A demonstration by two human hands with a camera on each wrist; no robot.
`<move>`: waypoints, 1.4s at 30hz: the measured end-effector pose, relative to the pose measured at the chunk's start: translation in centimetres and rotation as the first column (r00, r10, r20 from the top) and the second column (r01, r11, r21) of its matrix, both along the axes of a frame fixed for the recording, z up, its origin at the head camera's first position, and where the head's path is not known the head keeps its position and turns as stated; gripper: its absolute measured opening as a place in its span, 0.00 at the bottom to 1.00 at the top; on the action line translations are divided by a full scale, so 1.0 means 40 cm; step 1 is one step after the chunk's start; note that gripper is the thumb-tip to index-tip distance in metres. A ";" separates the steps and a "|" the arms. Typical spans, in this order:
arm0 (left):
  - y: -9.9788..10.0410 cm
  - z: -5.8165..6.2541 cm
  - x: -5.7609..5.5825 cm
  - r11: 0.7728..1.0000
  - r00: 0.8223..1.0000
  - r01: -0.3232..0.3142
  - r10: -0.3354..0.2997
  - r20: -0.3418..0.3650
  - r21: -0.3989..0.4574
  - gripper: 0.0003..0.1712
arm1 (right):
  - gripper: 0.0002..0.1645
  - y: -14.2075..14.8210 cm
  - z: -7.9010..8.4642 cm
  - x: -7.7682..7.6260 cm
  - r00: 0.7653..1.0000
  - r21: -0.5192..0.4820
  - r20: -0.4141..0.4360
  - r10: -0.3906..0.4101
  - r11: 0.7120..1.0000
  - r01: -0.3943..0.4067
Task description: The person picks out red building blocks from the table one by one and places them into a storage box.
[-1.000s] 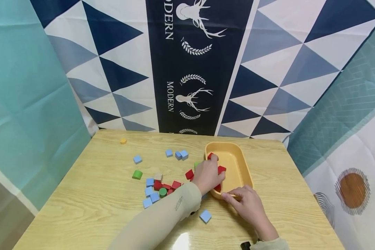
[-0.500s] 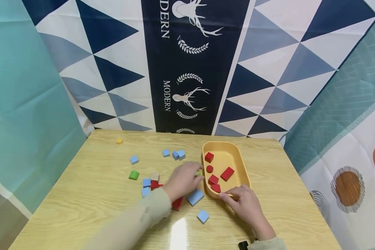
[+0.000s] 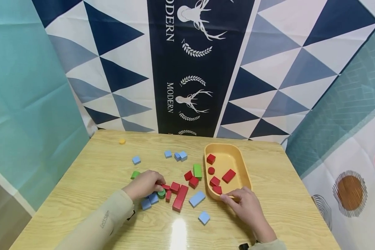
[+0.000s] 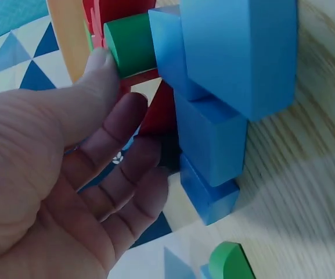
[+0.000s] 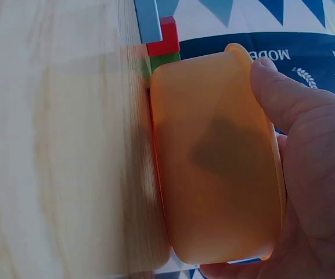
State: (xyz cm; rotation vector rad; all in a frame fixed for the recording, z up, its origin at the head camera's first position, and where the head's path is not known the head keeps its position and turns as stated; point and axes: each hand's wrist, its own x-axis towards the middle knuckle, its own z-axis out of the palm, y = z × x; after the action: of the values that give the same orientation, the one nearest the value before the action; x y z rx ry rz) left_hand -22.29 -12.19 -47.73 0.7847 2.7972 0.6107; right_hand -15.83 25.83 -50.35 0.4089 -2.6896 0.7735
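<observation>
My left hand is over the left side of the block pile, fingers bent and apart from the thumb. In the left wrist view the thumb tip is right at a green cylinder, and the fingertips are by a red block beside several stacked blue blocks. The red block is partly hidden in the head view. My right hand grips the near rim of a yellow-orange plastic box, thumb on the rim and fingers round the wall. Several red blocks lie inside it.
Between the hands lie a long red block, a blue rectangular block, a blue block and a green block. Farther back are small blue blocks and a yellow disc. A patterned cloth hangs behind the table.
My left hand has moved from inside the box leftward to the pile, leaving red blocks in the box uncovered. My right hand has stayed on the box's rim.
</observation>
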 end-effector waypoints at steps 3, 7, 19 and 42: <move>0.008 0.001 0.007 0.999 1.000 -0.027 0.026 -0.010 -0.027 0.08 | 0.12 -0.002 -0.005 0.002 1.000 -0.001 -0.001 -0.001 1.000 0.001; 0.031 0.003 0.023 0.995 0.997 0.002 -0.009 -0.081 -0.096 0.17 | 0.12 -0.002 -0.006 0.004 1.000 0.001 0.002 0.002 1.000 -0.002; 0.049 -0.002 0.028 1.000 0.999 -0.002 0.002 -0.032 0.009 0.05 | 0.12 -0.003 -0.007 -0.001 1.000 0.006 -0.015 0.008 1.000 -0.008; 0.063 -0.018 0.040 0.998 0.996 0.034 -0.030 -0.083 0.050 0.16 | 0.13 0.002 -0.011 -0.004 1.000 -0.002 -0.012 -0.007 1.000 0.007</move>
State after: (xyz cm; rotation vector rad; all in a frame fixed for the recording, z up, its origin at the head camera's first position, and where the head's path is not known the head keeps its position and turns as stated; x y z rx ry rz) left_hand -20.69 -9.66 -48.46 0.8827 2.8473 0.6626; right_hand -16.00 25.91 -50.79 0.4025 -2.6770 0.7695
